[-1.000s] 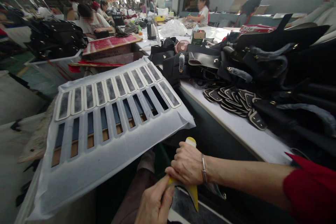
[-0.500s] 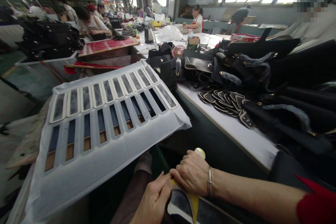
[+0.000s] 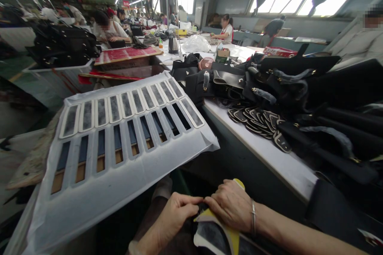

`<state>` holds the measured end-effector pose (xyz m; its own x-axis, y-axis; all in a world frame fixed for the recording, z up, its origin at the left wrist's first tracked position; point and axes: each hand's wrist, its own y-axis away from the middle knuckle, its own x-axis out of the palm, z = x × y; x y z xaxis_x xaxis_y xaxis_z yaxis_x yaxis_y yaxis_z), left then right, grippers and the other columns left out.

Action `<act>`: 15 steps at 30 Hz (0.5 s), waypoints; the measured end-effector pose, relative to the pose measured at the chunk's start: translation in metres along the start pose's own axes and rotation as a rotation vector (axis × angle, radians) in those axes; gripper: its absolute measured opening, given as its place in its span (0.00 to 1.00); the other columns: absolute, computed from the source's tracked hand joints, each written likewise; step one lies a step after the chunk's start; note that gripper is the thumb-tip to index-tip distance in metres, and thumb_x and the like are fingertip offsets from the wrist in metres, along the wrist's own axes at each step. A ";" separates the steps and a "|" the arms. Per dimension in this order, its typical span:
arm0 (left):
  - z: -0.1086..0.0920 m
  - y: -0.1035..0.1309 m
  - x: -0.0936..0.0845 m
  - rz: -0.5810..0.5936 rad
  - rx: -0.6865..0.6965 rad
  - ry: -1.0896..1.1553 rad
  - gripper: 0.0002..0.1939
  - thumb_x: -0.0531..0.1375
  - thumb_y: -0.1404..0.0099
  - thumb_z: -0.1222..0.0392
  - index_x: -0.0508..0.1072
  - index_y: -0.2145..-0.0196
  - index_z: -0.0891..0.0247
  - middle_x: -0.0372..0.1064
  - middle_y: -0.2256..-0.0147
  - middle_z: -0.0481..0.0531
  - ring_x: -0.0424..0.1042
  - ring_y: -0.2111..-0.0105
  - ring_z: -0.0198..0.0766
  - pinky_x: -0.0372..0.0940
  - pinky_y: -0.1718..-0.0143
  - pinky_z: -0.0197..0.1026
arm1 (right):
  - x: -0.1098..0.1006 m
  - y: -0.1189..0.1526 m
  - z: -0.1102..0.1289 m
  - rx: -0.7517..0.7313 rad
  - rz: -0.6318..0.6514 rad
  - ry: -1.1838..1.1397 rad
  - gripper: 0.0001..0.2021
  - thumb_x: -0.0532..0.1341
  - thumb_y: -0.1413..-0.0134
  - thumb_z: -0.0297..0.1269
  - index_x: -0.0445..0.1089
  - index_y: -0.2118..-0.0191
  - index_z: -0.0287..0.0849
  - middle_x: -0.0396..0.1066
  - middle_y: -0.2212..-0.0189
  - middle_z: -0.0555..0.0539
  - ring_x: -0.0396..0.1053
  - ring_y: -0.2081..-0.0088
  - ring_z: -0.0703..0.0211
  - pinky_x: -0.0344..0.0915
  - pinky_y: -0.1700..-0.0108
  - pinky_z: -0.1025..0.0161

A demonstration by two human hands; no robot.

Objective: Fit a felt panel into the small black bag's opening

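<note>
Low in the head view, my right hand (image 3: 229,203), with a bangle at the wrist, is closed over a yellow piece (image 3: 235,241). One rounded yellow end shows above the knuckles; its kind is unclear. Below it lies a black panel with a pale border (image 3: 212,235), partly covered by the yellow piece. My left hand (image 3: 176,215) is closed in a pinch close to the right fingertips, beside dark material at the panel's upper end. What sits between those left fingers is hidden.
On the left, a white-covered board (image 3: 125,183) carries a row of pale-edged black strips and several slots. At right, a white table edge (image 3: 257,143) holds black tabs (image 3: 260,123) and black bags (image 3: 227,77). Other people work farther back.
My left hand has drawn back a little to the left, its fingers now pinched. My right hand and the yellow piece have shifted slightly right and down in view; the whole view has shifted slightly.
</note>
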<state>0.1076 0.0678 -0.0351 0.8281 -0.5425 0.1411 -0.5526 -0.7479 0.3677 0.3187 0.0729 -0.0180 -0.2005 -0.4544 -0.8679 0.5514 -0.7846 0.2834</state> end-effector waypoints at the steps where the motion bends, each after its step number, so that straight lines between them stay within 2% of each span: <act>1: 0.000 0.000 0.000 0.001 -0.006 0.005 0.16 0.56 0.44 0.64 0.83 0.64 0.67 0.62 0.80 0.45 0.52 0.75 0.32 0.47 0.73 0.37 | -0.001 0.002 -0.006 0.061 -0.001 -0.071 0.28 0.40 0.32 0.49 0.61 0.79 0.42 0.70 0.80 0.45 0.62 0.77 0.59 0.42 0.69 0.56; 4: 0.001 0.001 0.001 0.002 -0.042 0.040 0.17 0.58 0.43 0.62 0.83 0.60 0.66 0.73 0.74 0.49 0.63 0.72 0.36 0.56 0.68 0.37 | -0.005 0.002 -0.021 0.273 -0.007 -0.326 0.32 0.33 0.34 0.57 0.54 0.81 0.43 0.61 0.83 0.48 0.58 0.78 0.60 0.48 0.71 0.59; 6: 0.000 0.001 0.002 -0.001 -0.070 0.064 0.17 0.59 0.43 0.61 0.82 0.59 0.66 0.76 0.71 0.51 0.68 0.69 0.39 0.59 0.64 0.38 | -0.008 -0.002 -0.024 0.323 0.003 -0.513 0.35 0.31 0.38 0.65 0.55 0.79 0.44 0.60 0.79 0.49 0.60 0.74 0.59 0.55 0.69 0.60; 9: -0.002 0.001 0.002 -0.002 -0.084 0.069 0.17 0.59 0.43 0.61 0.82 0.58 0.66 0.78 0.70 0.51 0.70 0.67 0.41 0.60 0.63 0.39 | -0.013 -0.008 -0.018 0.269 0.053 -0.774 0.38 0.35 0.46 0.74 0.63 0.69 0.43 0.62 0.71 0.49 0.60 0.68 0.58 0.61 0.63 0.60; 11: -0.005 0.001 0.002 0.010 -0.075 0.060 0.17 0.59 0.43 0.63 0.82 0.58 0.65 0.78 0.70 0.51 0.71 0.68 0.40 0.60 0.62 0.38 | -0.015 -0.011 -0.011 0.212 0.112 -0.911 0.41 0.40 0.51 0.78 0.65 0.60 0.41 0.62 0.68 0.50 0.59 0.67 0.59 0.61 0.63 0.61; 15: -0.012 0.002 0.007 0.021 -0.064 0.058 0.17 0.57 0.42 0.65 0.82 0.59 0.66 0.78 0.70 0.49 0.72 0.67 0.40 0.60 0.64 0.38 | -0.011 -0.016 -0.008 0.114 0.190 -1.062 0.46 0.57 0.62 0.77 0.65 0.49 0.40 0.60 0.69 0.53 0.56 0.68 0.60 0.58 0.66 0.63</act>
<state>0.1130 0.0671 -0.0220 0.8212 -0.5339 0.2015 -0.5647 -0.7096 0.4215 0.3183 0.0940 -0.0168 -0.7490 -0.6621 -0.0251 0.5794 -0.6729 0.4598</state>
